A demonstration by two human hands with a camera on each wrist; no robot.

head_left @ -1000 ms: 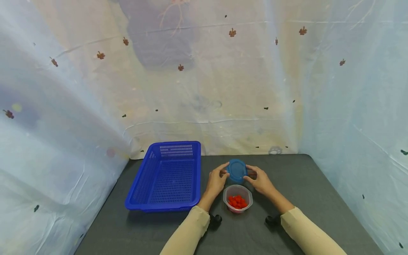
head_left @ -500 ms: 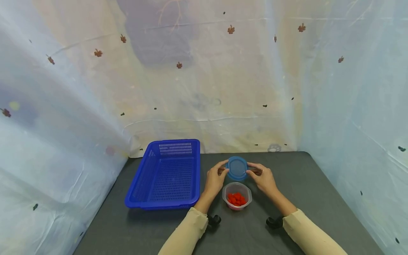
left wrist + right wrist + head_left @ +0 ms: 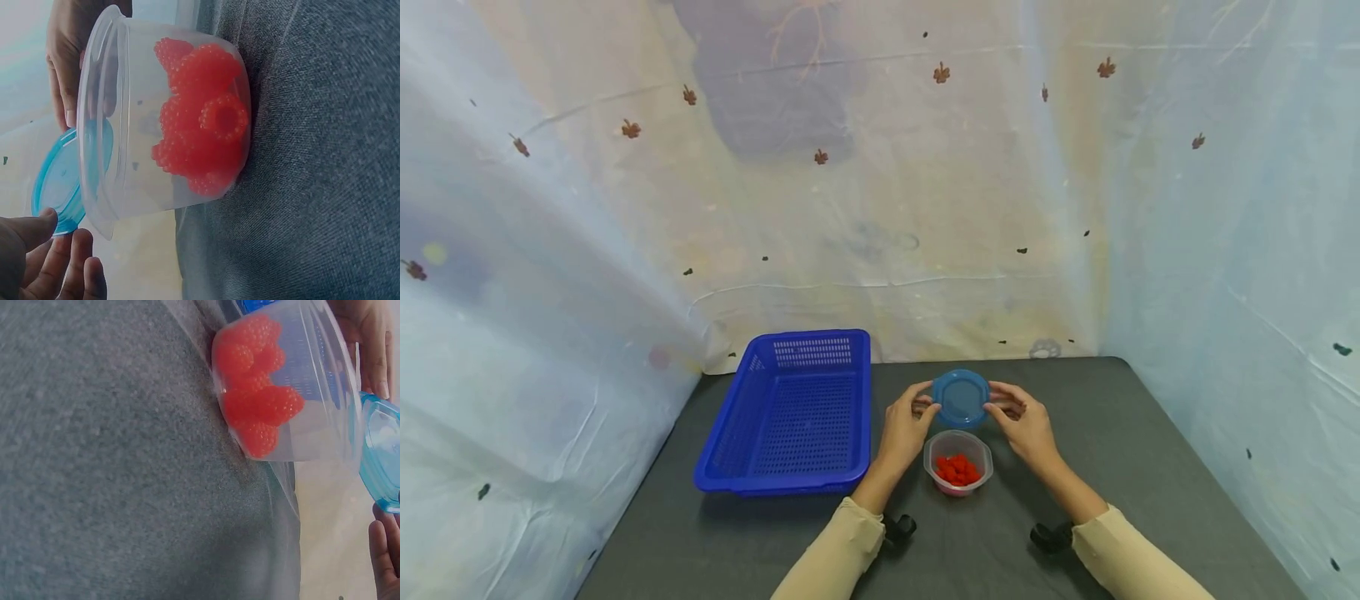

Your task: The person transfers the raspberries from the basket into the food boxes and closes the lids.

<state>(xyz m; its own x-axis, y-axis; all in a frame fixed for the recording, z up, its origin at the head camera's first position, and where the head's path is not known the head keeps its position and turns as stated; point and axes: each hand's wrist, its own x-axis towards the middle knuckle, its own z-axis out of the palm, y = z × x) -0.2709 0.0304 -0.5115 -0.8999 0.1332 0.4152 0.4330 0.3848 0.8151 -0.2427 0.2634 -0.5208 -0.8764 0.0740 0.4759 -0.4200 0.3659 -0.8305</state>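
Observation:
A round blue lid (image 3: pixel 962 398) is held up between both hands, just beyond a clear plastic container (image 3: pixel 958 446). My left hand (image 3: pixel 907 422) pinches the lid's left edge between thumb and fingers. On the other side my right hand (image 3: pixel 1024 420) pinches its right edge the same way. Lidless, the container stands upright on the table, with several red raspberries (image 3: pixel 203 119) heaped in its bottom. In the left wrist view the lid (image 3: pixel 62 178) is tilted behind the container's rim, partly seen through the clear wall.
A large blue plastic basket (image 3: pixel 859 417) with slotted walls stands on the dark grey table (image 3: pixel 1097 450) to the left of the hands. Behind the table hangs a pale patterned sheet (image 3: pixel 925 317), which also covers both sides.
The lid has shifted slightly to the right in the hands, and the right hand has moved a little outward with it. The container and basket stay where they were.

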